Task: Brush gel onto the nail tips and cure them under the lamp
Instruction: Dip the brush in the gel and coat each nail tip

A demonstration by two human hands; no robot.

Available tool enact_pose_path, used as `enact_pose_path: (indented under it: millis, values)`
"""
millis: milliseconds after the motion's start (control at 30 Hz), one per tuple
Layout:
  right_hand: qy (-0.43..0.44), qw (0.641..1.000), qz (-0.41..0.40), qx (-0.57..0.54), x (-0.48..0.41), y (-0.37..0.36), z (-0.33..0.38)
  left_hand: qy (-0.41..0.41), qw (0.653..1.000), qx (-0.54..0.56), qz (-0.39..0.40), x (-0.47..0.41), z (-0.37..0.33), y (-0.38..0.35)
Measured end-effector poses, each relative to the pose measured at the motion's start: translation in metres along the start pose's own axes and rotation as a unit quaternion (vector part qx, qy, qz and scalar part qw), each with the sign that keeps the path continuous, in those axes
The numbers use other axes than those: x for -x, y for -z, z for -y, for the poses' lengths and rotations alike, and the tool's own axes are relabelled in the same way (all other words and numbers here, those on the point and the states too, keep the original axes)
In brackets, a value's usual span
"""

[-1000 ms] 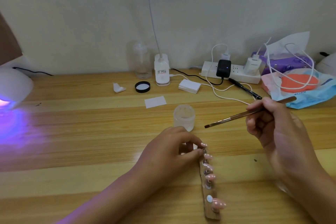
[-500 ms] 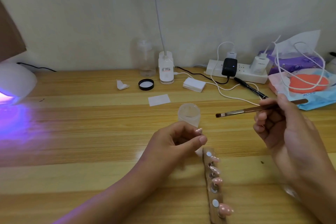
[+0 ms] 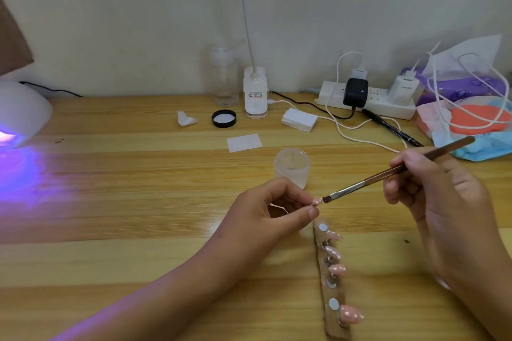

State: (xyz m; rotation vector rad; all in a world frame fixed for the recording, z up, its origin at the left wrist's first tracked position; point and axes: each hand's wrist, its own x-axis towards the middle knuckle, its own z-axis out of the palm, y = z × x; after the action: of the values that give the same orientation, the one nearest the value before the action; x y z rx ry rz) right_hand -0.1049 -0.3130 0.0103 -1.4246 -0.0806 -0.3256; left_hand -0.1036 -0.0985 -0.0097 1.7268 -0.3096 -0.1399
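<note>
My left hand (image 3: 273, 209) pinches a small pink nail tip (image 3: 317, 201) between fingertips and thumb, lifted above the wooden table. My right hand (image 3: 435, 202) grips a brown-handled gel brush (image 3: 388, 173) like a pen; its dark bristle end touches the held tip. A wooden holder strip (image 3: 333, 285) lies near the front edge, carrying several pink dotted nail tips and round metal mounts. An open frosted gel jar (image 3: 291, 166) stands just behind my left hand. The white curing lamp (image 3: 22, 112) sits at the far left, casting purple light on the table.
A black jar lid (image 3: 224, 118), paper wipes (image 3: 244, 142), a clear bottle (image 3: 225, 77) and a white desk-lamp base (image 3: 255, 95) stand at the back. A power strip (image 3: 365, 99) with chargers, cables, a black pen (image 3: 393, 127) and tissue packs (image 3: 471, 119) crowd the back right.
My left hand lifted a nail tip off the top of the holder strip and raised it. My right hand brought the brush down and left until its bristles met the tip.
</note>
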Motion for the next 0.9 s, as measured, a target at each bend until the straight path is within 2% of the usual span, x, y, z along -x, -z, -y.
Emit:
enact_pose_path:
  millis: [333, 600, 767, 900]
  values:
    - [-0.008, 1.000, 0.024, 0.016, 0.0021, -0.0065, 0.0045, 0.000, 1.000, 0.010, 0.004, -0.0003, -0.0011, -0.0016]
    - [0.043, 0.997, 0.002, 0.062, 0.0007, -0.0021, 0.0021, -0.001, 1.000, -0.001, 0.002, 0.0000, -0.0023, -0.0014]
    - [0.059, 0.997, -0.015, 0.040, -0.0008, 0.0001, 0.0017, -0.003, 1.000, 0.008, 0.004, -0.0004, -0.0018, -0.0009]
    - [0.058, 0.998, 0.002, 0.021, 0.0006, 0.0006, 0.0031, -0.002, 1.000, -0.004, 0.005, -0.0004, -0.0019, -0.0022]
